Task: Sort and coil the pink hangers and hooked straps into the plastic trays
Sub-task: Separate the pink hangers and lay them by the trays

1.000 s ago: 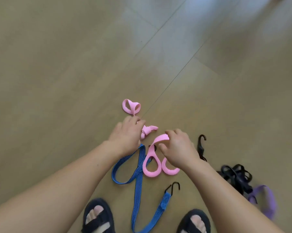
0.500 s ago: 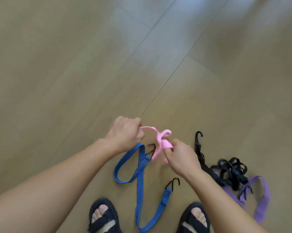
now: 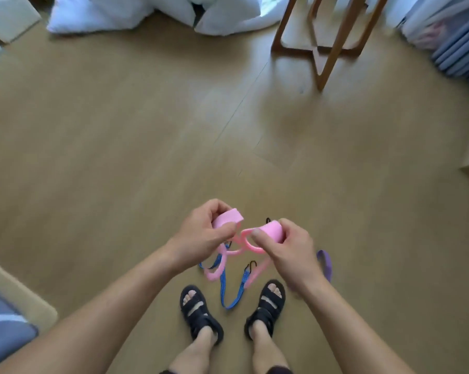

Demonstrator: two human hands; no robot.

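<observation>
I hold a bunch of pink hangers (image 3: 248,242) off the floor between both hands. My left hand (image 3: 203,233) grips one flat pink end, thumb pressed over it. My right hand (image 3: 287,247) pinches the other pink end between thumb and fingers. Pink loops dangle below the hands. A blue hooked strap (image 3: 232,290) lies on the wooden floor between my sandalled feet, its black hook by the right foot. A purple strap (image 3: 325,263) shows just right of my right wrist, partly hidden by it. No plastic tray is plainly seen.
A wooden stool frame (image 3: 328,47) stands at the back right. White bedding (image 3: 157,12) is heaped at the back. Grey stacked panels (image 3: 460,49) and a clear container sit at the far right. A grey cushion (image 3: 1,336) lies at the left edge.
The pink hangers have come up off the floor into both hands. The view has risen and tilted up, so the room's far side shows. The black straps are out of sight behind my right arm.
</observation>
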